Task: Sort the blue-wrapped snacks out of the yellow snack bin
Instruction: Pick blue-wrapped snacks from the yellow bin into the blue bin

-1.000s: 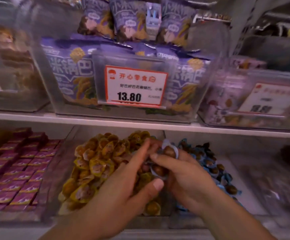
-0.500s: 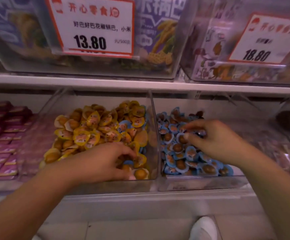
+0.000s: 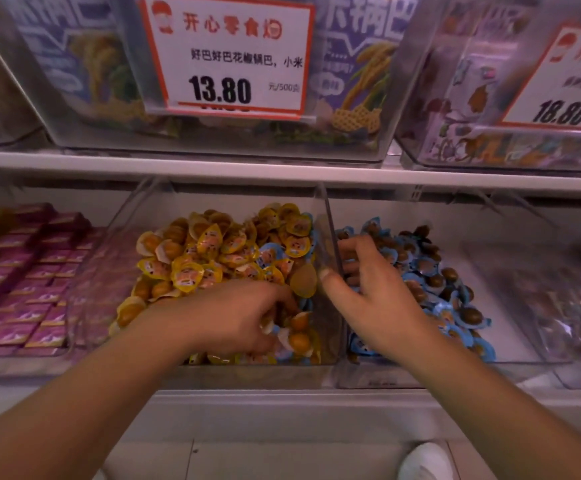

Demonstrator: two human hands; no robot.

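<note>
On the lower shelf, two clear bins stood side by side, sharing a thin transparent divider. The yellow snack bin held a heap of yellow-wrapped snacks, with a few blue-wrapped snacks mixed in near its right side and front corner. The blue bin to its right held the sorted blue pile.

The left hand was dug into the front right of the yellow heap, fingers curled down among the wrappers; whether it actually held a piece could not be told, since the fingertips were buried. The right hand lay over the left part of the blue pile just beside the divider, fingers loosely bent and spread, thumb out toward the divider, with nothing visibly pinched.

Several risks seemed likely from that position. The buried left fingers could have closed on a yellow piece along with a blue one, because the wrappers lay tangled and overlapping, so a wrong snack might have crossed over. Lifting out of a loose heap close to the low front wall could have pushed pieces over the edge onto the floor. The blue strays by the divider sat partly under yellow ones and might have been missed. The right hand, resting on the blue pile, could have nudged sorted pieces about or knocked the divider. The slick little wrappers looked easy to drop in transfer.
</note>
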